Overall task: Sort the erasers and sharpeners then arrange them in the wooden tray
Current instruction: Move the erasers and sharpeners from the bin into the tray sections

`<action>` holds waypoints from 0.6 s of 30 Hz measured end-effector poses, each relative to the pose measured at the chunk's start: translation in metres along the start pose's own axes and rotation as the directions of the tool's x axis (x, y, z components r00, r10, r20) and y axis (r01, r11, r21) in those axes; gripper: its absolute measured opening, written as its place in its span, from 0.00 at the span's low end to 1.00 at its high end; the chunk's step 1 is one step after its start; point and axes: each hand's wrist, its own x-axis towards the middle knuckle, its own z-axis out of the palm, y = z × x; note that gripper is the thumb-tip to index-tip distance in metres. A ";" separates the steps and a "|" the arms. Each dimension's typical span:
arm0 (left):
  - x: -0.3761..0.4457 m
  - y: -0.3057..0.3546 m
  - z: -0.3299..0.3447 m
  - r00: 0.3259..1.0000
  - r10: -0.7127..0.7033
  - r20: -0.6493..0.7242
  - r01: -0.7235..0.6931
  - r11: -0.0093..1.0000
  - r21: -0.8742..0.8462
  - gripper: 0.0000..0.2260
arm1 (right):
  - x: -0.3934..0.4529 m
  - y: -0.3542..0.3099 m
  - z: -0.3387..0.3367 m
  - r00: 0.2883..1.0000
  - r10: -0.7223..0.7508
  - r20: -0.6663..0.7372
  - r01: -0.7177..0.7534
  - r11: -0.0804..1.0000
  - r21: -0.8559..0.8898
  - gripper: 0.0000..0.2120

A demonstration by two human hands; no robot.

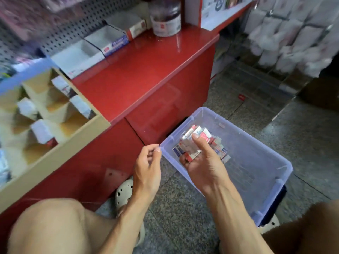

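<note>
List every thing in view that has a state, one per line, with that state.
right hand: gripping a bunch of small packs
small packs: bunched in the right hand, over the bin
left hand: holding nothing, fingers loosely curled
plastic bin: lidless, on the floor, a few packs inside
wooden tray: on the red counter, some compartments holding packs
cardboard display boxes: open-topped, looking empty
round jar: upright on the counter

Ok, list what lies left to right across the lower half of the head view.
Wooden tray → left hand → right hand with its grip on a bunch of small packets → far right rim of the clear plastic bin.
</note>
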 end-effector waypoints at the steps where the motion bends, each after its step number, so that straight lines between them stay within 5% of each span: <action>1: -0.004 0.005 -0.009 1.000 0.011 -0.029 -0.012 1.000 -0.026 0.07 | -0.007 0.004 0.009 1.000 0.006 0.023 -0.006 1.000 -0.015 0.08; 5: -0.020 0.028 -0.046 0.992 0.063 -0.110 -0.074 0.993 -0.096 0.02 | -0.029 0.023 0.045 0.993 0.035 0.113 -0.022 0.993 -0.119 0.14; 11: -0.030 0.048 -0.085 0.972 0.152 -0.177 -0.149 0.988 0.034 0.02 | -0.040 0.049 0.086 0.964 0.081 0.255 -0.035 0.983 -0.182 0.17; 18: -0.021 0.062 -0.120 0.954 0.120 -0.275 -0.138 0.989 -0.048 0.06 | -0.037 0.050 0.115 0.959 0.104 0.263 -0.043 0.973 -0.225 0.14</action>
